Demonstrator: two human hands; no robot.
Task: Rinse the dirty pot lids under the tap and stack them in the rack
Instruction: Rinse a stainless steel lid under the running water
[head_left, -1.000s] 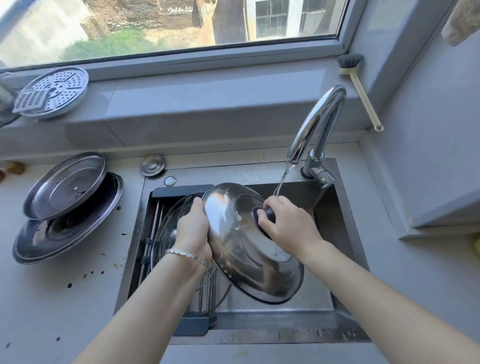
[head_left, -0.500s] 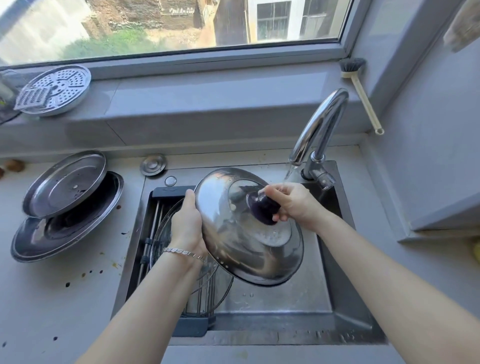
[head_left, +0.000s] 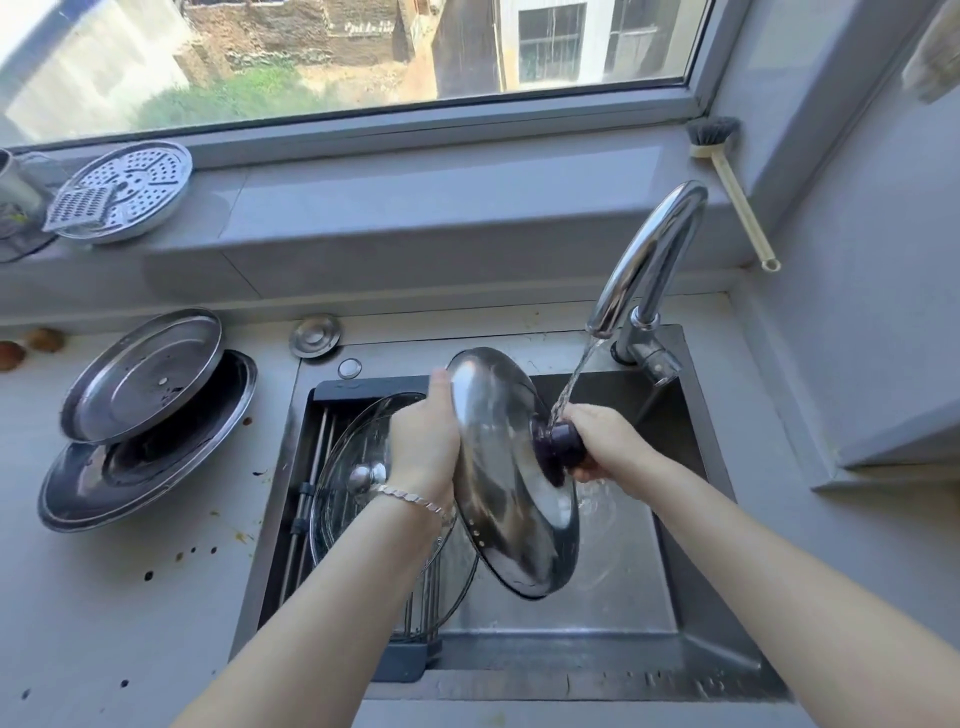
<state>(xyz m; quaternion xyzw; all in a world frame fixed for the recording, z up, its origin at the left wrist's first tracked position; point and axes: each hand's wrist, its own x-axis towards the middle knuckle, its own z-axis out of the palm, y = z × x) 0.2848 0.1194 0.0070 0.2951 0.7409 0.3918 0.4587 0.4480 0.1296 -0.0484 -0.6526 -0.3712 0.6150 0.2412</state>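
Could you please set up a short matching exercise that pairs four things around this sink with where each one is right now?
Things:
1. steel lid
2. glass lid
3. dish brush
4. perforated steamer plate

Places:
A. on the windowsill at the left
B. standing in the rack inside the sink
C. held in both hands under the running tap
D. leaning in the corner at the right end of the windowsill

Pairs: 1-C, 2-B, 3-D, 4-A
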